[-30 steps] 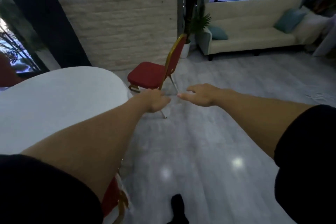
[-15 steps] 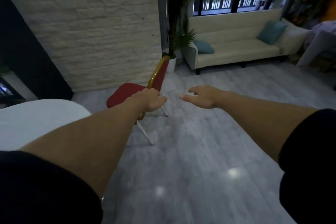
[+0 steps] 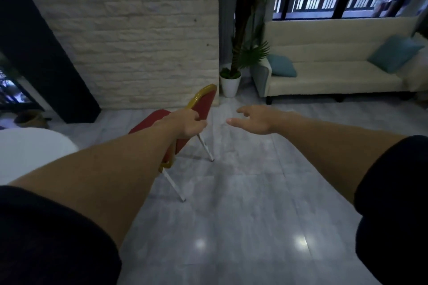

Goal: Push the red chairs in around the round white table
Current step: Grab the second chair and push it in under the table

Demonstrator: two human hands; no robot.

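Note:
A red chair (image 3: pixel 203 104) with a gold frame and thin metal legs stands on the grey floor, its seat turned toward the round white table (image 3: pixel 32 155) at the left edge. My left hand (image 3: pixel 185 124) lies on the chair's backrest with its fingers curled around the gold rim. A short way to the right of the backrest, my right hand (image 3: pixel 253 120) hovers with fingers spread, touching nothing. My left forearm hides most of the seat and the lower backrest.
A white brick wall (image 3: pixel 129 37) rises behind the chair. A potted palm (image 3: pixel 230 83) and a cream sofa (image 3: pixel 324 76) with blue cushions stand at the back right. Grey tiled floor (image 3: pixel 243 215) stretches in front of me.
The view has swung right and closer to the chair, leaving less of the table in sight. My left hand went from hovering to resting on the backrest. My right hand stays open.

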